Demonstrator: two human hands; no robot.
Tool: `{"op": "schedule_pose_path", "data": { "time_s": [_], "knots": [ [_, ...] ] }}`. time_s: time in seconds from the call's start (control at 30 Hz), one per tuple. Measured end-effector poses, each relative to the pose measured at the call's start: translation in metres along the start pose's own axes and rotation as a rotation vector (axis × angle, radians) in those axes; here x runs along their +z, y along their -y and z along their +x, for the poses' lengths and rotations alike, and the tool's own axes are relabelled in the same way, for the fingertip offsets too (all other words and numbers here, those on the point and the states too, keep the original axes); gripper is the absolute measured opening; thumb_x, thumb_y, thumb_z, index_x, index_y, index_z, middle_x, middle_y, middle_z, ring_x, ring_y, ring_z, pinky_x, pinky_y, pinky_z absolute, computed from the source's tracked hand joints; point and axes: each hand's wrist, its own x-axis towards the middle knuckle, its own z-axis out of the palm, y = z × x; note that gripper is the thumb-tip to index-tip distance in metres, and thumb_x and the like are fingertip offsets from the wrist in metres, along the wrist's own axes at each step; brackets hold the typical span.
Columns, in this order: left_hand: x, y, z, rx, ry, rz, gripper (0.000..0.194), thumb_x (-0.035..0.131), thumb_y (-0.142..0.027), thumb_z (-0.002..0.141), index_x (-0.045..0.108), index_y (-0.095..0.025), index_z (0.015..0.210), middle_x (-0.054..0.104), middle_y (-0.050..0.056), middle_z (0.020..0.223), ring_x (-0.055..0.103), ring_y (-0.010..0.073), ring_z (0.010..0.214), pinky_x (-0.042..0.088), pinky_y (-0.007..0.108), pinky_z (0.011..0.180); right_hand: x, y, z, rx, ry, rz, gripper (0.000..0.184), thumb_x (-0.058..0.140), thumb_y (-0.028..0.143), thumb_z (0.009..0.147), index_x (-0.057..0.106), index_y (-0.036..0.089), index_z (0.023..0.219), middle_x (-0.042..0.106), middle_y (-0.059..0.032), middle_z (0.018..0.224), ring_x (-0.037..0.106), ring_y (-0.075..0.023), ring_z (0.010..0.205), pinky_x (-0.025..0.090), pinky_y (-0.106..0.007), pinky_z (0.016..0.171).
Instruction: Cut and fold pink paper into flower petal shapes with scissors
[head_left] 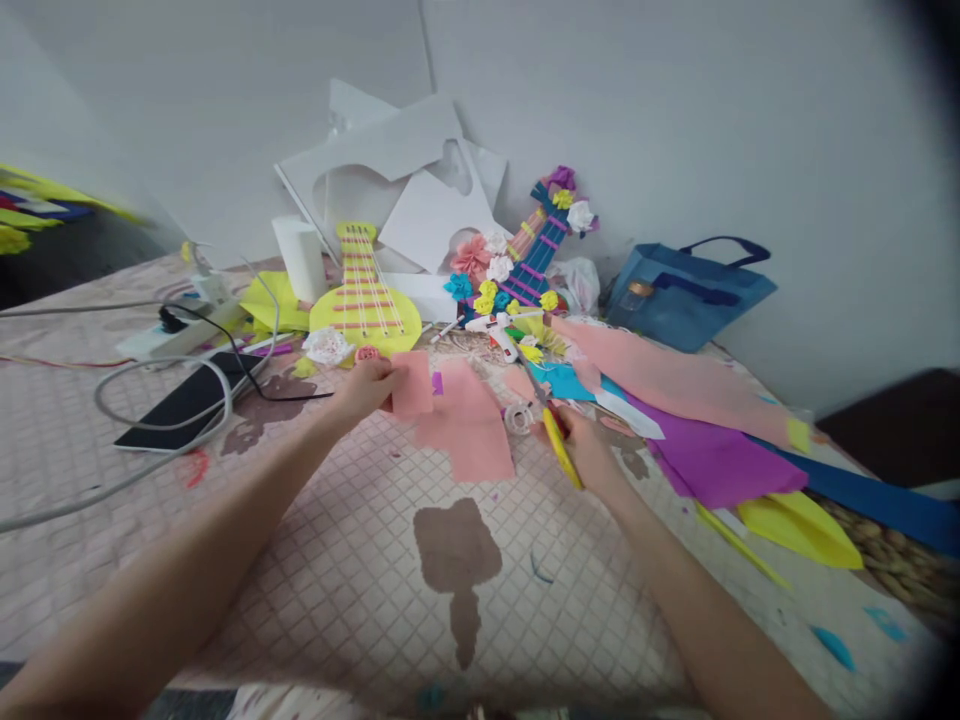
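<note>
In my left hand is a small pink paper piece, pinched at its left edge. My right hand grips a pair of scissors with yellow handles, the blades pointing up and away. Between the hands a larger pink paper sheet lies flat on the quilted cloth. A roll of clear tape sits just left of the scissors. Behind it rests a white glue gun. A yellow paper guitar with white strings leans beyond my left hand, a white paper flower at its base.
A blue guitar with paper flowers leans near white boards. Coloured paper, including a purple sheet, spreads at right before a blue bag. At left are a black tablet-like slab, a power strip and looping cables.
</note>
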Motion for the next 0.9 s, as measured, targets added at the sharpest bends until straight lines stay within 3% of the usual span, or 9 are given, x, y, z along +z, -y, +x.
{"op": "schedule_pose_path", "data": {
  "time_s": [0.07, 0.13, 0.23, 0.3, 0.43, 0.57, 0.67, 0.8, 0.9],
  "knots": [
    [0.005, 0.004, 0.002, 0.029, -0.005, 0.111, 0.029, 0.060, -0.032, 0.076, 0.049, -0.016, 0.054, 0.048, -0.001, 0.047, 0.051, 0.0121, 0.047, 0.041, 0.023, 0.048, -0.009, -0.006, 0.008, 0.003, -0.043, -0.348, 0.043, 0.054, 0.060, 0.074, 0.058, 0.018, 0.082, 0.063, -0.0067, 0.070, 0.058, -0.0223, 0.068, 0.036, -0.029, 0.057],
    [0.007, 0.007, 0.004, 0.063, -0.031, 0.183, 0.033, 0.061, -0.028, 0.074, 0.044, -0.017, 0.048, 0.041, -0.003, 0.043, 0.046, 0.0114, 0.046, 0.034, 0.022, 0.047, -0.016, -0.011, 0.013, 0.041, -0.012, -0.535, 0.045, 0.051, 0.059, 0.078, 0.061, 0.017, 0.090, 0.067, -0.0110, 0.077, 0.061, -0.0249, 0.073, 0.035, -0.029, 0.058],
    [0.004, 0.011, 0.004, 0.117, -0.092, 0.280, 0.030, 0.063, -0.026, 0.072, 0.045, -0.018, 0.049, 0.038, -0.003, 0.043, 0.049, 0.0142, 0.053, 0.029, 0.023, 0.051, -0.024, -0.019, 0.018, 0.089, 0.035, -0.616, 0.049, 0.046, 0.060, 0.080, 0.063, 0.016, 0.096, 0.069, -0.0142, 0.085, 0.063, -0.0263, 0.079, 0.035, -0.029, 0.059],
    [0.003, 0.011, 0.000, 0.140, -0.147, 0.370, 0.019, 0.063, -0.032, 0.073, 0.054, -0.017, 0.063, 0.046, 0.000, 0.050, 0.054, 0.0188, 0.063, 0.030, 0.024, 0.056, -0.029, -0.025, 0.021, 0.136, 0.042, -0.651, 0.051, 0.041, 0.060, 0.082, 0.063, 0.017, 0.097, 0.069, -0.0150, 0.087, 0.064, -0.0277, 0.080, 0.036, -0.030, 0.059],
    [0.007, 0.006, -0.014, 0.184, -0.240, 0.833, 0.036, 0.048, -0.046, 0.083, 0.055, -0.015, 0.102, 0.062, 0.013, 0.084, 0.058, 0.0297, 0.081, 0.036, 0.031, 0.066, -0.036, -0.036, 0.025, 0.172, 0.062, -0.702, 0.049, 0.039, 0.056, 0.085, 0.063, 0.017, 0.101, 0.070, -0.0155, 0.088, 0.064, -0.0292, 0.082, 0.036, -0.031, 0.059],
    [0.014, 0.000, -0.025, 0.320, -0.233, 1.086, 0.029, 0.044, -0.033, 0.087, 0.054, -0.013, 0.105, 0.056, 0.019, 0.107, 0.053, 0.0340, 0.100, 0.040, 0.036, 0.071, -0.040, -0.043, 0.027, 0.174, 0.085, -0.729, 0.045, 0.042, 0.054, 0.084, 0.062, 0.020, 0.106, 0.070, -0.0138, 0.089, 0.064, -0.0288, 0.081, 0.036, -0.030, 0.059],
    [0.017, -0.002, -0.028, 0.396, -0.185, 1.072, 0.022, 0.049, -0.025, 0.083, 0.056, -0.014, 0.101, 0.057, 0.017, 0.107, 0.051, 0.0312, 0.104, 0.040, 0.036, 0.078, -0.042, -0.047, 0.028, 0.186, 0.087, -0.740, 0.042, 0.039, 0.050, 0.085, 0.064, 0.021, 0.102, 0.070, -0.0135, 0.089, 0.064, -0.0292, 0.081, 0.035, -0.031, 0.058],
    [0.020, 0.000, -0.029, 0.291, 0.001, 0.830, 0.015, 0.052, -0.027, 0.079, 0.061, -0.017, 0.086, 0.063, 0.010, 0.086, 0.058, 0.0226, 0.078, 0.039, 0.029, 0.064, -0.046, -0.052, 0.029, 0.223, 0.098, -0.759, 0.044, 0.038, 0.051, 0.085, 0.065, 0.019, 0.097, 0.069, -0.0149, 0.088, 0.065, -0.0299, 0.081, 0.035, -0.031, 0.057],
    [0.022, 0.002, -0.030, 0.248, 0.096, 0.789, 0.014, 0.051, -0.027, 0.077, 0.061, -0.019, 0.083, 0.065, 0.005, 0.079, 0.058, 0.0192, 0.070, 0.036, 0.026, 0.057, -0.050, -0.057, 0.031, 0.216, 0.131, -0.775, 0.044, 0.040, 0.052, 0.083, 0.064, 0.020, 0.099, 0.069, -0.0143, 0.090, 0.065, -0.0299, 0.082, 0.038, -0.031, 0.058]
  ]
}}
